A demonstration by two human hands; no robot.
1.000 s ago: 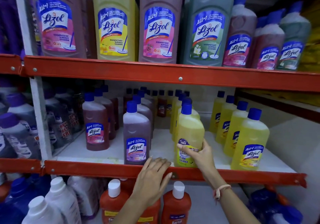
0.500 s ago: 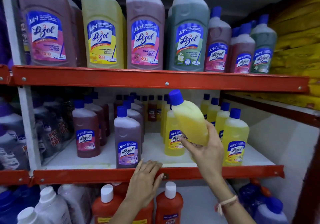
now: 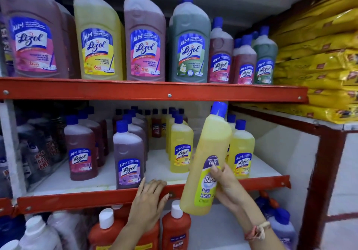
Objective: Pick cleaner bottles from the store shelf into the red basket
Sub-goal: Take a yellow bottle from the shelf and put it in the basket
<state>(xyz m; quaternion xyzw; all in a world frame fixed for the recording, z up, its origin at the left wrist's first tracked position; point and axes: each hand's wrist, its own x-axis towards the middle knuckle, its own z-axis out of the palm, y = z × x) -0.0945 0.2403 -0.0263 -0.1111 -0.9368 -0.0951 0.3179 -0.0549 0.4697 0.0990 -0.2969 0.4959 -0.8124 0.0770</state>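
Note:
My right hand grips a yellow floor cleaner bottle with a blue cap, held clear of the middle shelf and tilted, its cap near the upper red rail. My left hand lies flat on the red front rail of the middle shelf, fingers spread, holding nothing. More yellow bottles and purple and maroon bottles stand on that shelf. No red basket is in view.
Large cleaner bottles fill the top shelf above a red rail. Orange bottles with white caps and white bottles stand below. Yellow packets are stacked at the right. A red upright post frames the right side.
My right hand has lifted the yellow bottle off the middle shelf and drawn it toward me and downward, over the front rail. My left hand has stayed on the rail.

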